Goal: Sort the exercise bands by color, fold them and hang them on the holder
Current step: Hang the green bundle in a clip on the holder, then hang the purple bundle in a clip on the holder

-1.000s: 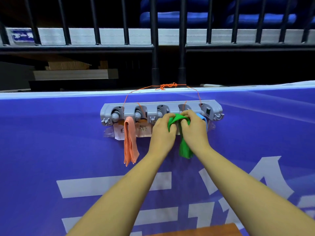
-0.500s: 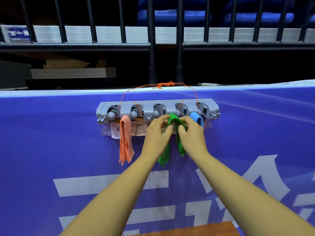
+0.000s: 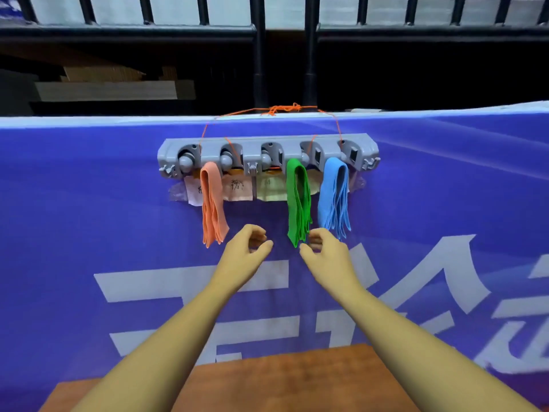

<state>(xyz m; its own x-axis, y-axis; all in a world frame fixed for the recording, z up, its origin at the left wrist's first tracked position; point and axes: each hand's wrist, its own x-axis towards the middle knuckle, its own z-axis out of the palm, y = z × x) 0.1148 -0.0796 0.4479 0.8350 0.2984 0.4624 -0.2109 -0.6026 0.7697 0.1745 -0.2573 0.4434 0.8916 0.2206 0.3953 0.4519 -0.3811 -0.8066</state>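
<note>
A grey holder (image 3: 267, 145) with several hooks hangs on a purple banner by an orange string. Folded orange bands (image 3: 211, 203) drape from a left hook, green bands (image 3: 298, 200) from a hook right of centre, and blue bands (image 3: 334, 197) from the rightmost one. My left hand (image 3: 243, 254) hovers below the holder between the orange and green bands, fingers loosely curled, holding nothing. My right hand (image 3: 326, 254) is just under the green bands' lower tips, fingers loosely curled and empty; whether it touches them I cannot tell.
Paper labels (image 3: 237, 187) are taped under the hooks. A wooden tabletop (image 3: 282, 379) lies below my forearms. The purple banner (image 3: 89, 233) fills the wall ahead, with a black railing (image 3: 258, 55) and stacked boards (image 3: 113, 90) behind it.
Both hands let go of the green bands and dropped below the holder. The green bands now hang freely from their hook, and the blue bands are uncovered.
</note>
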